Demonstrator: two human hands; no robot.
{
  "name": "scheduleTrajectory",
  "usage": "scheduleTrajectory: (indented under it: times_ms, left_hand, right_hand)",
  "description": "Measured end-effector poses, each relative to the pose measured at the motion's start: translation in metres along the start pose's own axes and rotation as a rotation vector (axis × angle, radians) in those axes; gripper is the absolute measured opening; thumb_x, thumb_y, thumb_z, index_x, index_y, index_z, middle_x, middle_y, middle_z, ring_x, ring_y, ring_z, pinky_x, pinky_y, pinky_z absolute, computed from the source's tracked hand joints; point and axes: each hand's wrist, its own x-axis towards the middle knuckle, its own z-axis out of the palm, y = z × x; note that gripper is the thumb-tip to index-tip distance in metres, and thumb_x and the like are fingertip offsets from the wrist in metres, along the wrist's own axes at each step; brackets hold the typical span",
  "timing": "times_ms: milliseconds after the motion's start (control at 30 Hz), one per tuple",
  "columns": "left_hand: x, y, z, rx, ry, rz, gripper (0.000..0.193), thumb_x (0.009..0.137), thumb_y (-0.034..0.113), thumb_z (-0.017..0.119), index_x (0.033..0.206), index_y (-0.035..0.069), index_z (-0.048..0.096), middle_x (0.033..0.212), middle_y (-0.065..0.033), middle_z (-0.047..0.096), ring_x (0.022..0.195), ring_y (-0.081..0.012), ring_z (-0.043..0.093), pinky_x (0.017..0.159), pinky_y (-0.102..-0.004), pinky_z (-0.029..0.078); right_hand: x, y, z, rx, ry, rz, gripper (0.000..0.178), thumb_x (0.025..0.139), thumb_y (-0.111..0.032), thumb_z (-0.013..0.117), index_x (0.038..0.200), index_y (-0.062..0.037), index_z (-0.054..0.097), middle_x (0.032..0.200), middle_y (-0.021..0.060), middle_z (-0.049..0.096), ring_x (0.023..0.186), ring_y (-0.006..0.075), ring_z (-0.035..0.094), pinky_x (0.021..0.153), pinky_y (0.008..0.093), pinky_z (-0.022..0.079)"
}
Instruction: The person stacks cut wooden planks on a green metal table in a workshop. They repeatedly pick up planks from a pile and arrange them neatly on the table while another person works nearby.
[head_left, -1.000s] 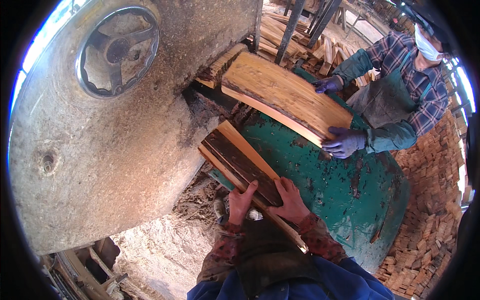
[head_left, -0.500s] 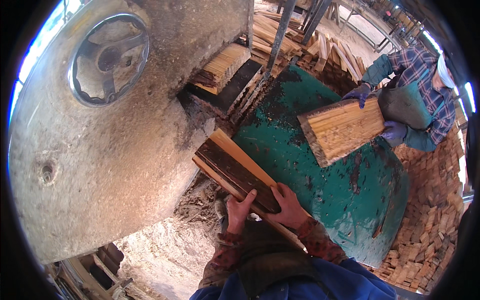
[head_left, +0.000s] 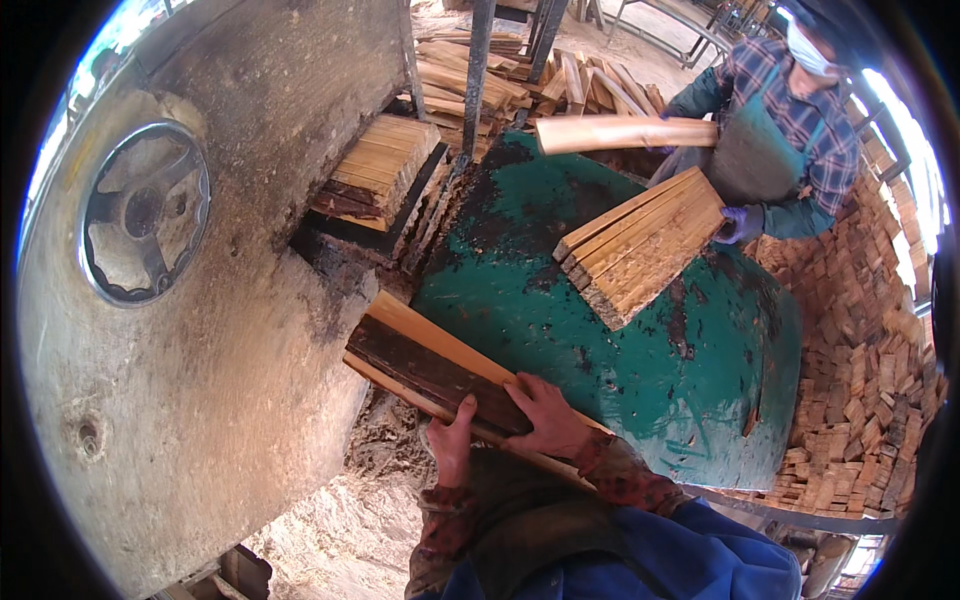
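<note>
My left hand (head_left: pixel 452 442) grips the near edge of a bark-covered wooden block (head_left: pixel 425 368), its thumb on the dark bark face. Across the top of the block lies my right hand (head_left: pixel 548 418), fingers over the far edge. The block is long, pale along both sides with a dark strip of bark down the middle, and slants from upper left to lower right in front of my apron. Its near end is partly hidden by my right hand and forearm. Close beyond it spreads a worn green metal table (head_left: pixel 640 400).
Across the table a person (head_left: pixel 770 130) in gloves holds a bundle of boards (head_left: pixel 645 248) and a separate board (head_left: pixel 625 133). At left stands a machine housing with a handwheel (head_left: pixel 145 212). Sawn boards (head_left: pixel 385 165) rest beside it. Stacked wood pieces (head_left: pixel 850 410) fill the right.
The other person has lifted one board apart from the bundle, which now tilts over the table. My view has shifted right; both my hands keep their hold on the block.
</note>
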Motion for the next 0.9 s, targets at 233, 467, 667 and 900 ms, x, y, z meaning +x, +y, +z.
scheduleTrajectory:
  times_ms: [233,467,667,900]
  left_hand:
    - [0.002,-0.003,-0.007,0.059,-0.016,-0.004,0.054,0.076,0.032,0.081,0.107,-0.01,0.066,0.103,-0.0158,0.07,0.094,-0.0209,0.065,0.085,-0.0341,0.05]
    - [-0.006,0.01,-0.007,0.009,-0.026,0.044,0.046,0.078,0.028,0.08,0.103,-0.008,0.068,0.099,-0.0111,0.071,0.091,-0.0168,0.064,0.083,-0.0309,0.051]
    - [-0.003,0.006,-0.008,0.04,-0.054,-0.008,0.044,0.078,0.029,0.08,0.104,-0.005,0.069,0.097,-0.0105,0.071,0.09,-0.0156,0.065,0.082,-0.0302,0.051]
    - [-0.001,0.002,-0.01,0.044,-0.065,0.007,0.048,0.077,0.034,0.079,0.102,-0.005,0.069,0.094,-0.0118,0.072,0.088,-0.018,0.067,0.081,-0.0319,0.052]
  right_hand:
    - [-0.022,-0.01,-0.023,0.077,-0.011,-0.031,0.084,0.076,-0.046,0.075,0.136,0.0041,0.043,0.14,0.0265,0.038,0.13,0.0437,0.037,0.108,0.0483,0.033]
    - [-0.022,-0.03,-0.061,0.257,-0.076,0.078,0.068,0.081,-0.036,0.076,0.13,0.0042,0.051,0.129,0.0256,0.052,0.119,0.0385,0.053,0.099,0.0394,0.045]
    - [0.048,-0.031,-0.061,0.42,-0.043,0.047,0.061,0.085,-0.029,0.073,0.132,0.0025,0.051,0.127,0.0225,0.057,0.115,0.0324,0.058,0.094,0.0369,0.049]
    - [0.156,0.001,-0.018,0.585,0.062,0.166,0.069,0.087,-0.026,0.073,0.14,0.0046,0.04,0.132,0.0175,0.055,0.118,0.0217,0.056,0.095,0.0338,0.048]
